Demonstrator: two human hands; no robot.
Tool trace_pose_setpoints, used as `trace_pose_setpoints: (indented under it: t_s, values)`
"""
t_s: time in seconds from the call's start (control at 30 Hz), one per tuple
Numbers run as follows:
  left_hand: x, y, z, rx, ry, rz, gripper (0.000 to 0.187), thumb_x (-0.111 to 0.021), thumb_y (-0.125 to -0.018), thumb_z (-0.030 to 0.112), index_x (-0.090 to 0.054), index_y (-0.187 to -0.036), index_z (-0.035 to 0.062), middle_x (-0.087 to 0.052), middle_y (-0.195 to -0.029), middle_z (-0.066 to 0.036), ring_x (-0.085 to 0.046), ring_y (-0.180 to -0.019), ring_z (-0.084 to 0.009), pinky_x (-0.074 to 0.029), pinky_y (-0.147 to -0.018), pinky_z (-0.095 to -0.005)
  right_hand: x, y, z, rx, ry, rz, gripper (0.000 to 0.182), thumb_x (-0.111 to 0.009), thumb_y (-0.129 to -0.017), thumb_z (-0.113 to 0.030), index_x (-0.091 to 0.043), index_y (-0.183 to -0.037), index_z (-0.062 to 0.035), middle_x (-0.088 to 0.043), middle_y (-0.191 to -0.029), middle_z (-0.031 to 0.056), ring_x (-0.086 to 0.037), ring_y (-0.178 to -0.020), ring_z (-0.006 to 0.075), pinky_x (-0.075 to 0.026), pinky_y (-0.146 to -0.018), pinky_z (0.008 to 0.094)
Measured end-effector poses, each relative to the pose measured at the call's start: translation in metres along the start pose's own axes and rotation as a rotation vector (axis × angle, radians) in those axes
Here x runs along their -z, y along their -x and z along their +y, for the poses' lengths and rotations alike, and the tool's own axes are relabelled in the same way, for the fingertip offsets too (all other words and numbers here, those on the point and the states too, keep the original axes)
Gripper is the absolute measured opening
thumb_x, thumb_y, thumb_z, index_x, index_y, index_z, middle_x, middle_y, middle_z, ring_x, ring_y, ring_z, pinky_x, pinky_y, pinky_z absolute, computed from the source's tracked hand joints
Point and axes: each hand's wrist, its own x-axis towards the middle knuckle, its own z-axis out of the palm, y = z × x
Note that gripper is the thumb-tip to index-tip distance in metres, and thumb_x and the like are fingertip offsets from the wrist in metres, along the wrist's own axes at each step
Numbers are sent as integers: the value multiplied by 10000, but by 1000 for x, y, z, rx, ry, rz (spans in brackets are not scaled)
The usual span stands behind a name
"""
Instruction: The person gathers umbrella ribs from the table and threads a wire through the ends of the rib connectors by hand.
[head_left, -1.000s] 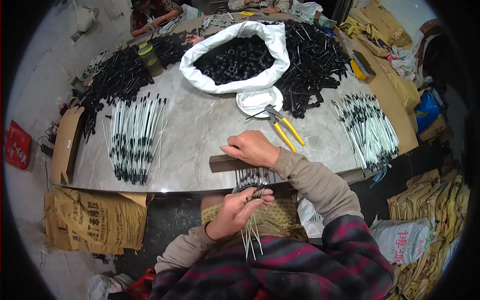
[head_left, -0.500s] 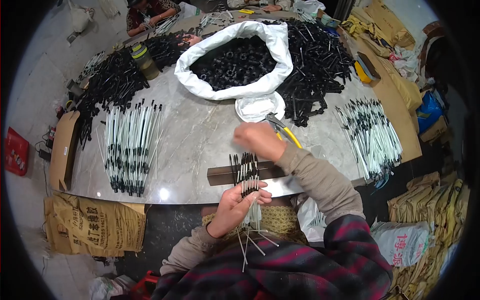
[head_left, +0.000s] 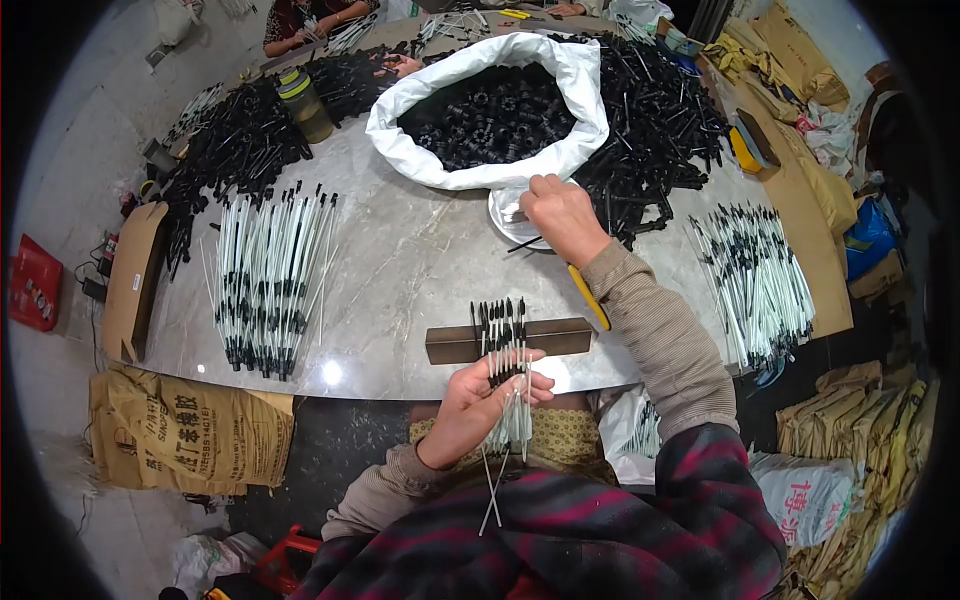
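Tabletop (head_left: 380, 290) with a grey marbled finish carries a white sack (head_left: 582, 90) toward the far edge, its mouth rolled open around black parts (head_left: 490, 125). Toward the left edge lies a stack of white, black-banded rods (head_left: 265, 280); a second stack (head_left: 755, 285) lies by the right edge. A smaller cluster of similar rods (head_left: 507, 340) stands out at the middle of the near edge, black tips toward the far side, two pale ends crossing below. It looks light, probably stiff with a little spring, its rods apt to slide past one another; a wrap around the middle, at the black bands, seems the surest hold. A dark bar (head_left: 562, 337) lies just inside the near edge, behind the cluster. The left hand (head_left: 475, 402) is closed around the cluster's middle. The right hand (head_left: 565, 218), fingers curled, is over a white dish (head_left: 503, 215) beside the sack; whether it pinches anything cannot be told. Near its wrist shows a yellow tool handle (head_left: 590, 298).
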Motion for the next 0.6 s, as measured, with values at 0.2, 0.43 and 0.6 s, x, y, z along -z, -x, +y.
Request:
trace_pose_setpoints:
  t_s: [0.2,0.43,0.6]
  values:
    - [1,-1,-1,-18,30,2,383,-539,-1045,161,-513,-1373,-35,-703,-1084,-171,-696,-982,-197,-550,-873,-306,16,6,3,-26,-41,71,40,-609,-773,-97,-610,-781,-58,-567,-848,75,-609,-834,250,-511,-678,371]
    - [2,0,-1,-34,45,23,359,-556,-1036,198,-551,-1294,-52,-700,-1075,-224,-712,-972,-288,-563,-858,-370,68,12,-16,-122,-398,131,52,-641,-877,-63,-599,-870,-33,-612,-851,111,-624,-762,300,-481,-646,370]
    - [5,0,-4,-48,87,24,327,-559,-1034,198,-568,-1259,-40,-702,-1070,-223,-714,-978,-297,-564,-856,-370,131,31,-49,-324,-1105,-111,89,-676,-907,-72,-674,-949,6,-653,-824,74,-604,-696,168,-458,-602,298]
